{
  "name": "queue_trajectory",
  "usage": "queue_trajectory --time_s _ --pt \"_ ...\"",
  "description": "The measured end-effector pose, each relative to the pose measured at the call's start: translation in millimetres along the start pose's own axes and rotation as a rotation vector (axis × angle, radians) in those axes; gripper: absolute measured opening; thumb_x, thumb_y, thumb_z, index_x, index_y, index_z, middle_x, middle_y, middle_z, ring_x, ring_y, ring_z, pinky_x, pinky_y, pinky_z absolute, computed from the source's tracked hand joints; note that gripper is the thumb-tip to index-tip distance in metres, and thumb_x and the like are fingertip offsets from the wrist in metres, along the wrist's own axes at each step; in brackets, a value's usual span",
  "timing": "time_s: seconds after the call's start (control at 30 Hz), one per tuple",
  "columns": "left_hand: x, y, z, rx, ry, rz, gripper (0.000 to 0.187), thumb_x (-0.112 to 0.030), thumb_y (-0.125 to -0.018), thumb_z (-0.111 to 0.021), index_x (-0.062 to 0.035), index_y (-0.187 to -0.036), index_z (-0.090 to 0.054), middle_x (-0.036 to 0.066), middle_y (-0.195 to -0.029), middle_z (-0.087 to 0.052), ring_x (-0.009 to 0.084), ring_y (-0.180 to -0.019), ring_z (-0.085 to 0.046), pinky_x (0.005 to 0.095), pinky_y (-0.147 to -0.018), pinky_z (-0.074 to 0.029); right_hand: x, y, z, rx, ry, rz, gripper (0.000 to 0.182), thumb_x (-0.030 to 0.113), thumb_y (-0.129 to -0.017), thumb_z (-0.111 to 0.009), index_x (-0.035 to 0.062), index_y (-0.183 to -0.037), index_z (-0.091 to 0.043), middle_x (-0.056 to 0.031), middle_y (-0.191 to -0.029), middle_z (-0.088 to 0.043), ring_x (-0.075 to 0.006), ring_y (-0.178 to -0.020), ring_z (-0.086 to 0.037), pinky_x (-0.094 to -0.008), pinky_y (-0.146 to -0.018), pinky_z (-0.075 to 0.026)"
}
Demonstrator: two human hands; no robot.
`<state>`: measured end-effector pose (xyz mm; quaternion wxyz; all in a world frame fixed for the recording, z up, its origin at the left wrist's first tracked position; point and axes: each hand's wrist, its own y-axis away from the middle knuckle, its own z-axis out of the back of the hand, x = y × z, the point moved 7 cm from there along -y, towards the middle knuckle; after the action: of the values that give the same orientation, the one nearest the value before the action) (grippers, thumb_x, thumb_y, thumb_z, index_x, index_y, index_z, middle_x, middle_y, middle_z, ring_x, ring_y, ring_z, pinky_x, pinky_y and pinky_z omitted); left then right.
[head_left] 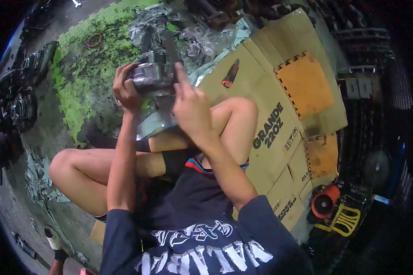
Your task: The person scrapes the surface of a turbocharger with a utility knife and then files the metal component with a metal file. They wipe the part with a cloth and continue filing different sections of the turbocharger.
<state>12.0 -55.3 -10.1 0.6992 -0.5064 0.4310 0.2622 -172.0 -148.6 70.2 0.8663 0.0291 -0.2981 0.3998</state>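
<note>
Above the crossed legs is a dark metal part (153, 73), blurred by motion, with a shiny, blocky middle and longer pieces reaching upward. My left hand (127, 87) is closed round its left side. At its right side is my right hand (189, 98), index finger stretched up against the part and the other fingers curled; whether they hold anything is hidden. Below the part, a pale plastic wrapping (156, 123) lies near the lower legs.
Flattened cardboard (261, 91) lies at the right, with a red and black tool (231, 74) and orange mats (305, 85) on it. Crumpled plastic (202, 41) is beyond the hands. An orange round object (325, 201) lies lower right. Dark parts (20, 107) line the left.
</note>
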Motion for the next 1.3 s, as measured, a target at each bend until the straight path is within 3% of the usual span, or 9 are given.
queue_trajectory --time_s 0.4,0.43,0.57,0.63,0.67,0.73,0.77,0.87,1.3 --pt "-6 2 0 0.020 -0.002 -0.018 0.050 -0.026 -0.083 -0.046 0.0063 -0.110 -0.074 0.025 -0.115 -0.070 0.0399 -0.111 -0.068 0.0450 -0.103 -0.051 -24 4 -5 -0.003 -0.058 0.045 0.060 0.007 -0.105 -0.059 0.0185 -0.163 -0.047 -0.0290 -0.073 -0.062 -0.0450 -0.064 -0.064 -0.0527 -0.063 -0.049" --pt "-6 2 1 0.014 0.002 -0.021 0.050 -0.026 -0.084 -0.046 0.0059 -0.110 -0.074 0.025 -0.115 -0.070 0.0396 -0.111 -0.068 0.0449 -0.103 -0.051 -27 -3 -5 -0.022 -0.148 0.066 0.058 0.006 -0.106 -0.058 0.0178 -0.162 -0.049 -0.0286 -0.072 -0.060 -0.0374 -0.058 -0.062 -0.0489 -0.062 -0.050" --pt "-2 3 0 0.015 0.020 -0.018 0.051 -0.027 -0.084 -0.046 0.0054 -0.111 -0.075 0.025 -0.115 -0.070 0.0392 -0.111 -0.069 0.0447 -0.101 -0.052 -30 7 -8 0.055 -0.238 -0.029 0.058 0.011 -0.106 -0.056 0.0126 -0.163 -0.045 -0.0293 -0.078 -0.067 -0.0418 -0.068 -0.070 -0.0530 -0.067 -0.053" --pt "-8 6 1 0.005 0.013 -0.034 0.051 -0.027 -0.084 -0.046 0.0059 -0.111 -0.075 0.025 -0.116 -0.070 0.0393 -0.110 -0.069 0.0445 -0.102 -0.052 -36 20 -11 0.085 -0.317 -0.187 0.054 0.012 -0.110 -0.051 0.0130 -0.164 -0.045 -0.0184 -0.077 -0.072 -0.0274 -0.054 -0.060 -0.0437 -0.060 -0.052" --pt "-11 7 2 0.001 0.010 -0.049 0.051 -0.027 -0.084 -0.046 0.0063 -0.111 -0.075 0.025 -0.116 -0.070 0.0393 -0.110 -0.069 0.0443 -0.102 -0.052 -40 25 -15 0.086 -0.322 -0.187 0.054 0.012 -0.110 -0.051 0.0130 -0.164 -0.045 -0.0184 -0.077 -0.072 -0.0274 -0.054 -0.060 -0.0437 -0.060 -0.052" --pt "-10 6 2 0.001 0.016 -0.052 0.051 -0.027 -0.084 -0.046 0.0064 -0.111 -0.075 0.025 -0.116 -0.070 0.0392 -0.111 -0.069 0.0446 -0.102 -0.052 -51 35 -28 0.131 -0.941 -0.360 0.053 0.017 -0.115 -0.047 0.0157 -0.167 -0.041 -0.0018 -0.071 -0.062 -0.0124 -0.048 -0.042 -0.0327 -0.048 -0.045" --pt "-6 4 2 0.009 0.025 -0.021 0.052 -0.028 -0.085 -0.046 0.0062 -0.111 -0.075 0.025 -0.116 -0.070 0.0393 -0.112 -0.069 0.0444 -0.102 -0.052 -56 45 -32 0.229 -1.194 -0.493 0.053 0.022 -0.117 -0.042 0.0196 -0.169 -0.037 0.0073 -0.069 -0.045 -0.0064 -0.048 -0.032 -0.0246 -0.042 -0.035" --pt "-2 4 1 0.020 0.027 0.010 0.053 -0.030 -0.086 -0.046 0.0063 -0.111 -0.075 0.025 -0.117 -0.070 0.0395 -0.113 -0.068 0.0443 -0.103 -0.051 -55 46 -30 0.252 -1.303 -0.540 0.054 0.026 -0.118 -0.041 0.0218 -0.171 -0.032 0.0071 -0.066 -0.032 -0.0047 -0.048 -0.029 -0.0229 -0.040 -0.030" --pt "-5 1 1 0.027 0.017 0.001 0.054 -0.030 -0.085 -0.046 0.0081 -0.111 -0.074 0.025 -0.117 -0.071 0.0391 -0.113 -0.068 0.0441 -0.103 -0.051 -50 19 -46 0.255 -1.266 -0.554 0.059 0.038 -0.118 -0.042 0.0246 -0.172 -0.026 0.0058 -0.063 -0.030 -0.0065 -0.045 -0.029 -0.0250 -0.039 -0.029"
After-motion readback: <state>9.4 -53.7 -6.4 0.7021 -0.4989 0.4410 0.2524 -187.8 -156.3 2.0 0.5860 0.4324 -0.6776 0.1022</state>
